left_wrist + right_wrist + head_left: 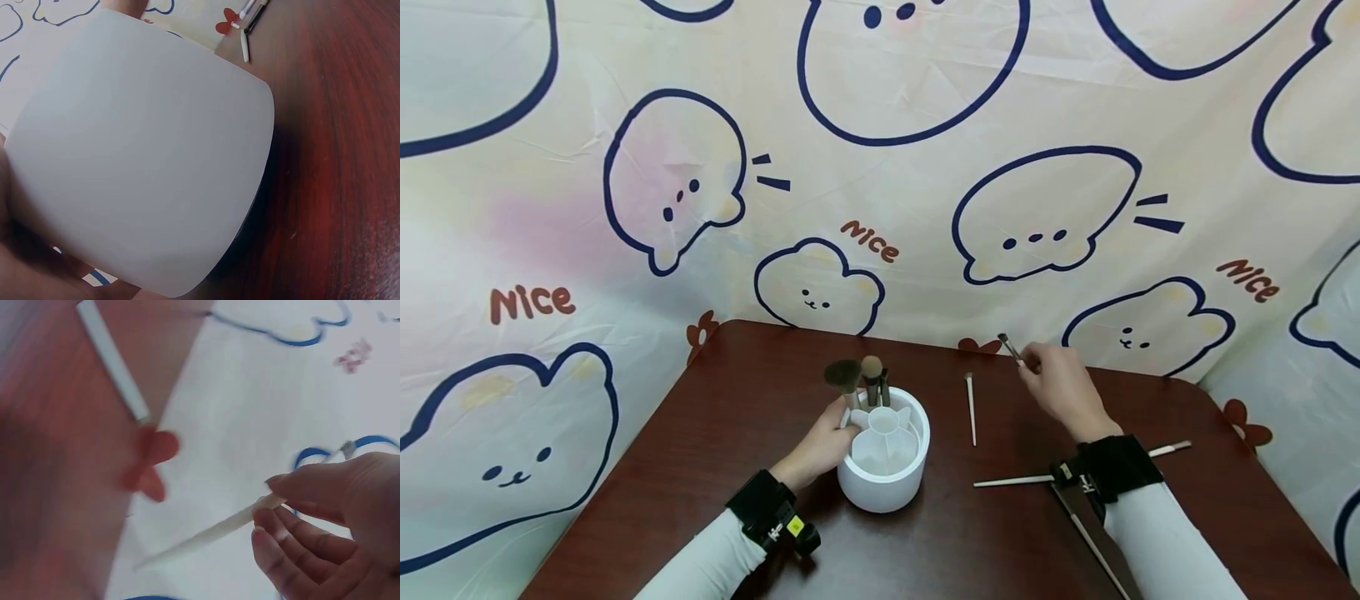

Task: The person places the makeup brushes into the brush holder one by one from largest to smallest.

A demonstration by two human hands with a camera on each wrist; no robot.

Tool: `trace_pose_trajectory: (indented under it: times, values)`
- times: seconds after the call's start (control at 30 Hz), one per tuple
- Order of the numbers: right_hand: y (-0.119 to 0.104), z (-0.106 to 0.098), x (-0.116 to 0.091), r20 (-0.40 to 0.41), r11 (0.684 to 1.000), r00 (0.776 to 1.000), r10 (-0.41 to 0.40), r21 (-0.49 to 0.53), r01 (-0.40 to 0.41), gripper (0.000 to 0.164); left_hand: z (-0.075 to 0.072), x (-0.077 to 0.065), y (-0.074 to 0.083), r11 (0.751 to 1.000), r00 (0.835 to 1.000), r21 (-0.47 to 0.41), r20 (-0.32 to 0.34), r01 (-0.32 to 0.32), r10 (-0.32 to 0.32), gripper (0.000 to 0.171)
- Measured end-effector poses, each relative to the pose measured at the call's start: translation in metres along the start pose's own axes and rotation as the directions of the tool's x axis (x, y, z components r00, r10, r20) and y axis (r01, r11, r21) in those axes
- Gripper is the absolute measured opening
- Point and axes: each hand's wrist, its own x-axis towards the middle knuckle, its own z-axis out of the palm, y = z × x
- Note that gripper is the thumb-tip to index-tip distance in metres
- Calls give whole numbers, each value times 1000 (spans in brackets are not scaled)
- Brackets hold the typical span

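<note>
Nearest the left wrist camera, a white cup (pixel 880 493) stands upright on the dark table (pixel 700 450), brushes (pixel 872 377) inside, the left hand (pixel 820 446) clamping its side. The right hand (pixel 1063 383) pinches a pale-handled brush (pixel 219 529) between thumb and fingers; a loose brush (pixel 972 412) lies between.

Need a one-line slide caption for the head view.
The left hand grips a white brush cup while the right hand pinches a slim brush at a dark table.

Brushes (pixel 871 367) stand in a cup (pixel 880 493), left of loose brushes (pixel 972 410) on the table (pixel 737 392)
</note>
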Motion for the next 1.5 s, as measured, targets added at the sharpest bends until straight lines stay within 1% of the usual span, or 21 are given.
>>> trace_pose_trajectory:
  times: [0.13,0.23,0.33,0.43,0.53,0.63,0.67,0.77,0.83,0.93,1.1,1.27,1.33,1.4,1.43,1.5]
  values:
    - [-27,-13,7,-74,999,996,-42,23,44,6,-1,0,-1,1000,1000,1,3,-5,5,53]
    - [-49,-22,10,-146,993,984,-98,50,106,6,-2,0,-1,1000,1000,1,6,-8,8,54]
    - [-70,-27,10,-210,978,967,-148,112,174,8,-2,0,-1,1000,1000,-1,3,-13,13,54]
    - [-89,-30,9,-245,951,954,-172,211,226,9,-2,0,-1,1000,1000,2,-4,-18,18,53]
    - [-107,-33,7,-224,899,958,-180,357,253,8,-2,0,0,1000,1000,4,-9,-19,19,53]
    - [-128,-37,3,-167,839,968,-188,485,246,6,-2,0,0,1000,1000,10,-15,-18,18,53]
    - [-134,-39,2,-145,824,971,-190,514,238,6,-2,0,0,1000,1000,12,-18,-19,19,53]
    - [-150,-39,-2,-76,804,978,-193,559,202,8,-2,0,0,1000,999,14,-25,-24,24,53]
    - [-152,-34,-3,-32,792,982,-188,586,170,9,-2,0,0,1000,999,14,-24,-26,27,53]
    - [-146,-18,-2,11,783,986,-165,610,124,9,-2,0,-1,1000,999,10,-17,-27,27,54]
    - [-128,12,1,31,786,993,-118,614,75,8,-1,-1,-1,1000,1000,14,-9,-18,18,54]
    - [-122,28,1,39,772,994,-105,633,57,8,0,-2,0,1000,1000,21,-14,-16,17,55]
    - [-122,31,1,48,775,993,-105,630,51,6,0,-2,0,1000,1000,21,-15,-18,19,55]
    - [-121,34,1,62,790,993,-97,612,39,4,0,-1,-1,1000,1000,17,-13,-17,18,55]
    - [-121,36,0,69,800,993,-93,599,33,5,0,1,-6,1000,1000,19,-15,-18,18,55]
    - [-121,38,-1,81,819,994,-79,574,18,5,0,2,-6,1000,1000,16,-12,-14,15,56]
